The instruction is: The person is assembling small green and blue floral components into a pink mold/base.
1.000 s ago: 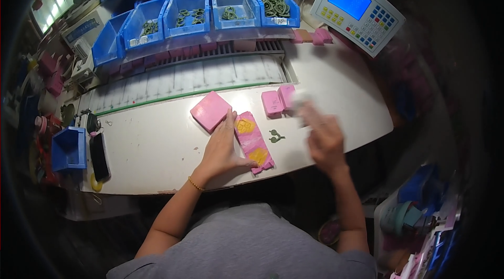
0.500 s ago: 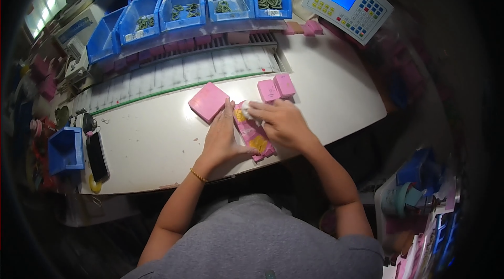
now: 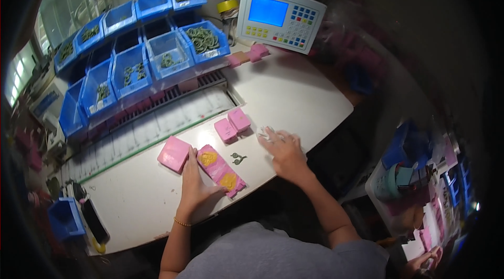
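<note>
Left hand [image 3: 198, 188]: laid flat-handed on the worktop, thumb spread apart from the fingers. The fingers lie along the left side of the pink mold [image 3: 218, 169], between it and a thick pink block [image 3: 174, 154]; the thumb reaches the mold's near end. A beaded bracelet [image 3: 182, 221] rings the wrist.

Right hand [image 3: 286, 154]: well apart from the mold, to its right, palm down, the fingertips closed on a white wad [image 3: 266, 133] low over the worktop; whether the wad touches the surface cannot be told.

The mold lies slantwise before the person, with two yellow patches [image 3: 208, 158], one toward each end. Between the mold and the right hand lies a small, branched green piece [image 3: 239, 158]. Beyond it, two small pink blocks [image 3: 226, 130] stand side by side on the white worktop [image 3: 294, 90].

Farther out: a white lined panel [image 3: 152, 132] with a green edge; tiered blue bins [image 3: 152, 4], several containing green pieces; and, right of these, a console [image 3: 281, 19] with a lit blue screen and keys.
</note>
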